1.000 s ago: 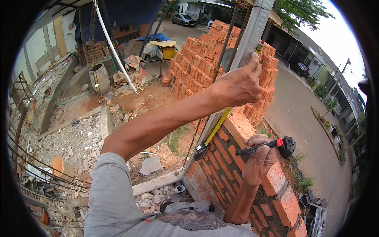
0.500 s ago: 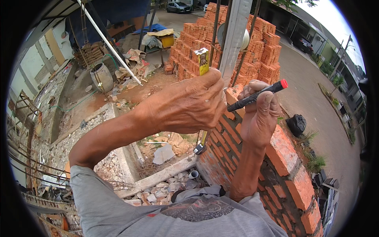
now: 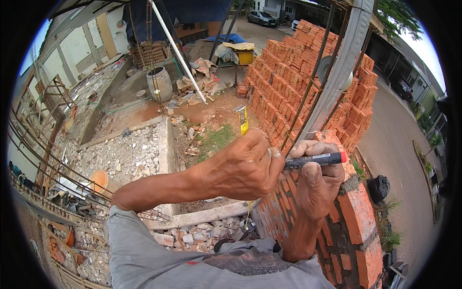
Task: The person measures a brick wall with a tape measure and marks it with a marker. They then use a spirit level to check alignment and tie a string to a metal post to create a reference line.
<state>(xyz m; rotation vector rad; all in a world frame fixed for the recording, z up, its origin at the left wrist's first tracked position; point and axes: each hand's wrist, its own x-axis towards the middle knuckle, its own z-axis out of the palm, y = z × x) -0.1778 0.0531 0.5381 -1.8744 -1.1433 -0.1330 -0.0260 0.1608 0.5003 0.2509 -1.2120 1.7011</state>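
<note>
Some yellow tape [image 3: 244, 124] hidden by left hand [image 3: 244, 166].

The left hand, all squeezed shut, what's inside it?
A flat yellow tape-measure blade pokes out above the curled left hand, and another thin yellow stretch shows below. The part inside is covered, so I can't see whether anything else is there.

Grey short-sleeved shirt [image 3: 154, 262], printed front

Cloth light grey, loose, creased. Left sleeve [image 3: 126, 236] ends near the elbow, forearm bare below. Dark mottled print [image 3: 245, 262] across chest; small red mark [image 3: 191, 263] just left of it. Left hand [image 3: 248, 166] and right hand [image 3: 315, 190] both bare.
</note>
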